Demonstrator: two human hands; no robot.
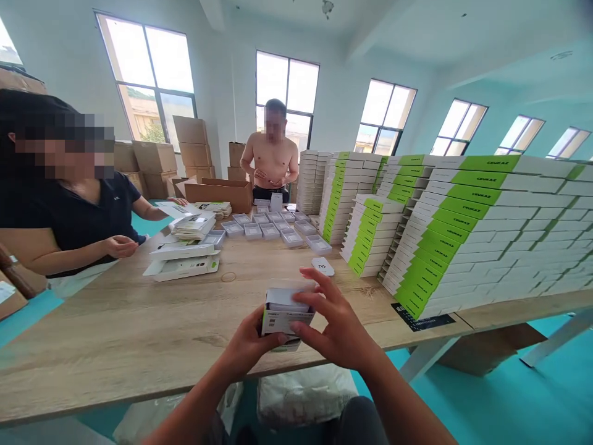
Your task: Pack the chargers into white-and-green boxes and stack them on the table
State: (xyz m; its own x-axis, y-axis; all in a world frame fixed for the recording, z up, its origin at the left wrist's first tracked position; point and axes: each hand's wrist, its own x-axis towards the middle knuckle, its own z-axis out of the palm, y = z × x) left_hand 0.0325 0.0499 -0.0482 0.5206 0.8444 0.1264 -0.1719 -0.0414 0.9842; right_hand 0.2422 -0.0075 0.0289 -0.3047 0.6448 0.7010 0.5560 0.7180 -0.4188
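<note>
1 small white printed box (pixel 279 322) sits over the near edge of the surface (pixel 194 330), mid-scene; can't tell if its bottom rests on the wood. Upper end looks open, white piece (pixel 281 298) showing there, flap or insert unclear.

Handling, my guess: light, thin card, stiff along the edges, walls easily dented by a hard squeeze. Printed face probably a bit slick. Not very fragile, but flap and corners could crease. Best hold: low on the left and right side walls, light pressure, off the open end.

Left hand (pixel 245 347) has the box: fingers wrapped round its left side, thumb across the lower near face. Right hand (pixel 336 324) is on the right side, fingers spread fairly wide: thumb by the near face, index over the upper end, others raised farther off. Index blurred, so can't tell if it's pressing or just above. Box lies between the 2 hands, left fingers touching, right ones touching or just beside.

Just beyond the box: 1 white square card (pixel 323 266). Farther: clear trays (pixel 291 237). Far left: flattened cartons (pixel 185 267). Right: tall green-and-white stacks (pixel 456 228).
</note>
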